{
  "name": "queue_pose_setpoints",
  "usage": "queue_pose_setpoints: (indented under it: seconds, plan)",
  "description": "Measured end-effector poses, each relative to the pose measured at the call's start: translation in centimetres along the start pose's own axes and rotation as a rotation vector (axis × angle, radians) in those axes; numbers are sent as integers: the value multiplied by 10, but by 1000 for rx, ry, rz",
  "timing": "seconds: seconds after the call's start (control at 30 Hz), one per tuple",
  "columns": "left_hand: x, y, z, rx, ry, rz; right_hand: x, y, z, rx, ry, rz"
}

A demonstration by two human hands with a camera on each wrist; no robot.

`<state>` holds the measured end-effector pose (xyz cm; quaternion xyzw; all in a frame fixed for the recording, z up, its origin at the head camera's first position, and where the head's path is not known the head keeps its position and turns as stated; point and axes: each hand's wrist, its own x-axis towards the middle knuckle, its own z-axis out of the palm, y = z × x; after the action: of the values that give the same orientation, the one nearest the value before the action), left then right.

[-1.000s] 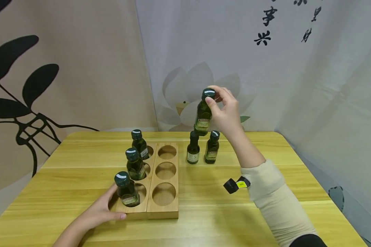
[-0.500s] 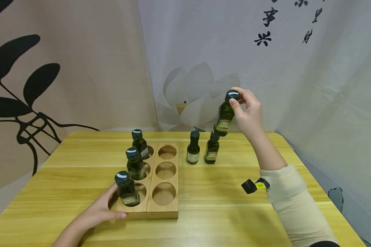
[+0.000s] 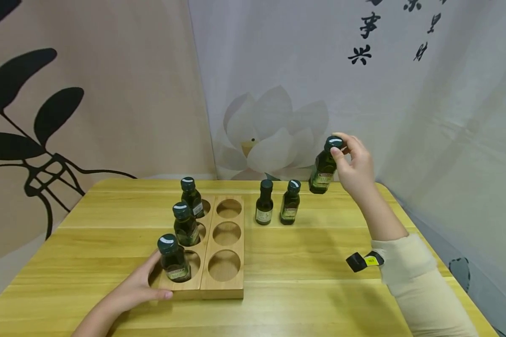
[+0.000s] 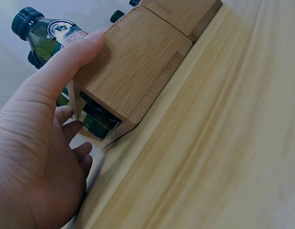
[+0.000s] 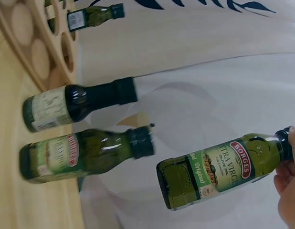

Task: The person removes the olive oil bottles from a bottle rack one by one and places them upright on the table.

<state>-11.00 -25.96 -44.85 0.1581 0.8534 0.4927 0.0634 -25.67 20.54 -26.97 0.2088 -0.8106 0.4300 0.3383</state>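
Over the table (image 3: 295, 299), R hand (image 3: 358, 171) pinches a tilted olive oil btl (image 3: 323, 171) by its cap (image 3: 334, 142), right of 2 standing btls (image 3: 289, 208); L hand (image 3: 137, 286) grips wooden rack (image 3: 222, 294) w/ 3 btls (image 3: 185, 228) inside.

Head view looks forward and down; nearer, tilted wrist views share the rack (image 3: 222, 286).

place: draped-off corner, room type unclear | wooden table (image 3: 286, 295) | lotus-printed cloth backdrop (image 3: 274, 51)
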Motion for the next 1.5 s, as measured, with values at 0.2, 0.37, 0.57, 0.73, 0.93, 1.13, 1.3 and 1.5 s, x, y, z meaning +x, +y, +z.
queue_pose_setpoints:
  seconds: [0.2,0.37,0.57,0.73,0.93,1.13,1.3,1.5]
  plan:
    - [1,-1,1,-6,2,16,-15,18,3,-16,-35,30]
    - [1,-2,2,-21,5,16,-27,30,8,10,-46,46]
    - [1,-1,1,0,1,1,-41,45,15,8,-72,87]
    - [1,0,0,-5,-2,11,-52,54,21,18,-90,110]
    - [0,-1,0,-8,-2,24,-61,62,28,29,-107,136]
    - [0,-4,0,-5,5,40,-70,70,35,37,-120,167]
    - [0,-3,1,-11,8,40,-78,76,39,31,-135,186]
    - [1,-1,1,-25,3,30,-86,83,43,10,-141,235]
